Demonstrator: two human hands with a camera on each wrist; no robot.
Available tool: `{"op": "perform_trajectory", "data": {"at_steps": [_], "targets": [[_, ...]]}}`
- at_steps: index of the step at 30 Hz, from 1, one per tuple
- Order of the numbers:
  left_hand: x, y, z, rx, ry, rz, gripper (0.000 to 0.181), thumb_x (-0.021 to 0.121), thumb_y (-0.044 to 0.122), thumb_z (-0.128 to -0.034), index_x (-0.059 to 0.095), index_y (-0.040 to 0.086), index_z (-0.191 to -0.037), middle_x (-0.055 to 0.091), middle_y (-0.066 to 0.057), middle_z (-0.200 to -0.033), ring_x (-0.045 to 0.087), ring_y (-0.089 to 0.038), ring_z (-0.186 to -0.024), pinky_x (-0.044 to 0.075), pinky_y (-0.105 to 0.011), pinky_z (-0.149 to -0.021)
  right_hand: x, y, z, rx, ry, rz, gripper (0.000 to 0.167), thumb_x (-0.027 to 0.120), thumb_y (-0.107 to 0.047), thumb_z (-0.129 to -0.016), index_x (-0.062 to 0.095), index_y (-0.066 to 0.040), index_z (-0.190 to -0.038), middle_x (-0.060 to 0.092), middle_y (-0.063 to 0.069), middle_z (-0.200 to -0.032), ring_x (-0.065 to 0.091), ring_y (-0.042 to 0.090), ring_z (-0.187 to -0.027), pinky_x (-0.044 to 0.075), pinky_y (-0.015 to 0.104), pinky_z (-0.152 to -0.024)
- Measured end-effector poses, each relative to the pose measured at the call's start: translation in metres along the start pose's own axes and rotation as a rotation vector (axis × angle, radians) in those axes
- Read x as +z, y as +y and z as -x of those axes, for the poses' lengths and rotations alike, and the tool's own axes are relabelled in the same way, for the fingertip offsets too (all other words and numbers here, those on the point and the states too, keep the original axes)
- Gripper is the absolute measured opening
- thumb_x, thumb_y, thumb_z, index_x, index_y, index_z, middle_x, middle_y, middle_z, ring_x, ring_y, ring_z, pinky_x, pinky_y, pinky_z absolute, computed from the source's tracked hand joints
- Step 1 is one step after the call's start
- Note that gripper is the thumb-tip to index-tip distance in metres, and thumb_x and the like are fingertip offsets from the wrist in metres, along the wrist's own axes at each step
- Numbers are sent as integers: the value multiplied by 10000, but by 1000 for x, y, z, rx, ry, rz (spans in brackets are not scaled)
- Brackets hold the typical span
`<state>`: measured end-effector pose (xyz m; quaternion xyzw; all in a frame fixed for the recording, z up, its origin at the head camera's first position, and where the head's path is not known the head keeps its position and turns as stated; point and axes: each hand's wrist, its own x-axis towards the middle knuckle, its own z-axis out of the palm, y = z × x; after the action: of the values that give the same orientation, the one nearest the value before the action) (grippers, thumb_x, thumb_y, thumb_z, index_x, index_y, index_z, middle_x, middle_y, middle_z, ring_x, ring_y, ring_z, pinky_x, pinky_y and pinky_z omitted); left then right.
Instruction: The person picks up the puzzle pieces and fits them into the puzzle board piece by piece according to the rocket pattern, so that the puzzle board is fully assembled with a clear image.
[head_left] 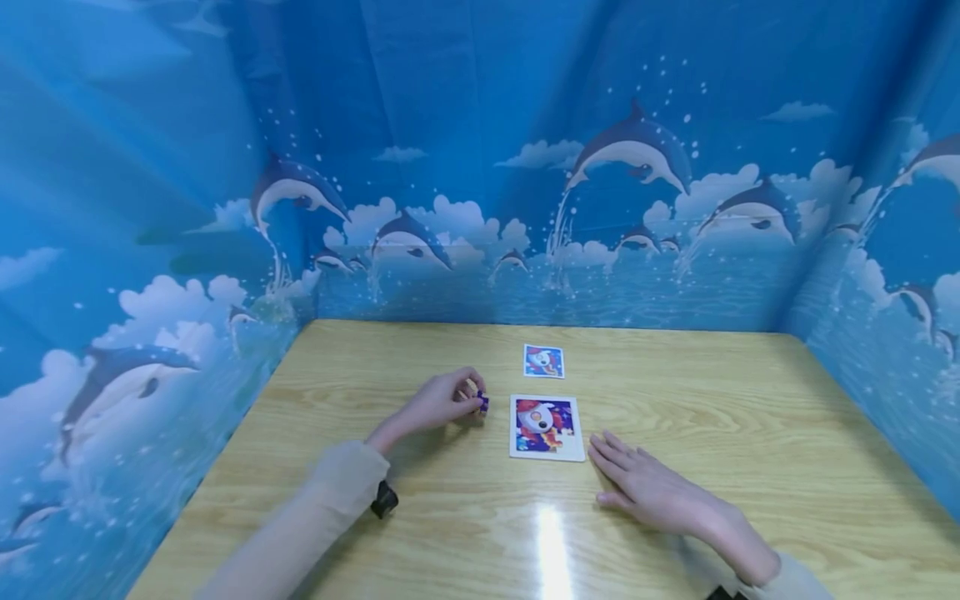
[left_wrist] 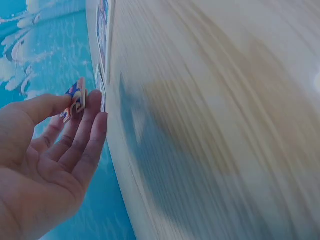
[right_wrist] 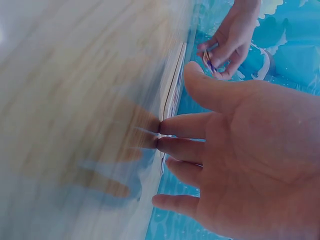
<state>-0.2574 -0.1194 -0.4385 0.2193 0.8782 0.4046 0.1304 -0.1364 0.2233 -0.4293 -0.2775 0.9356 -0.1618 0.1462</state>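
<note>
My left hand [head_left: 442, 398] pinches a small jigsaw piece [head_left: 482, 403] between thumb and fingers, just left of the puzzle board. Seen from the left wrist, the puzzle piece [left_wrist: 76, 101] is patterned in blue, orange and white and is held up off the table. The square puzzle board [head_left: 513, 429] has a white border and a picture of a white creature on red and purple; a pale gap shows at its lower right. My right hand [head_left: 648, 487] lies beside the board's right edge with fingers extended, and it holds nothing.
A small picture card [head_left: 543, 362] with a similar design lies behind the board. The wood-grain table [head_left: 690, 392] carries these things. Blue dolphin-print curtains [head_left: 465, 167] enclose the back and both sides. A bright reflection falls on the table in front of the board.
</note>
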Motion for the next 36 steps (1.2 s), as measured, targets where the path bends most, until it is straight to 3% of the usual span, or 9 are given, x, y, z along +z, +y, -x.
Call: {"op": "perform_trajectory", "data": {"at_steps": [8,19,29,36], "targets": [[30,27,-24,83,12,79,67,694,151,-967,664,106,-1006,715,0,-905,686,-136,-829,579,-257,-714,0,-2,0,-11,8,17,712,549,-417,-1029,348,47,-1530,256,243,-1623,209,462,-1496,226,701,-1145],[73,57,-51,100,-30,-49,98,781,210,-904,714,152,-945,710,50,-875,630,-31,-748,545,-189,-664,0,0,-1,-19,49,35,669,556,-389,-1031,392,50,-1509,302,248,-1603,256,469,-1478,253,704,-1131],[92,71,-57,70,-85,-142,82,804,175,-877,724,170,-892,693,90,-796,612,-5,-673,515,-150,-625,0,1,0,-25,46,22,656,549,-377,-1039,388,46,-1513,301,241,-1608,245,463,-1483,252,706,-1131],[97,74,-54,92,-68,-220,107,837,178,-842,736,163,-873,661,111,-744,575,10,-656,486,-122,-622,0,0,1,-19,57,25,649,558,-370,-1034,404,51,-1503,314,242,-1602,256,471,-1477,255,701,-1133]]}}
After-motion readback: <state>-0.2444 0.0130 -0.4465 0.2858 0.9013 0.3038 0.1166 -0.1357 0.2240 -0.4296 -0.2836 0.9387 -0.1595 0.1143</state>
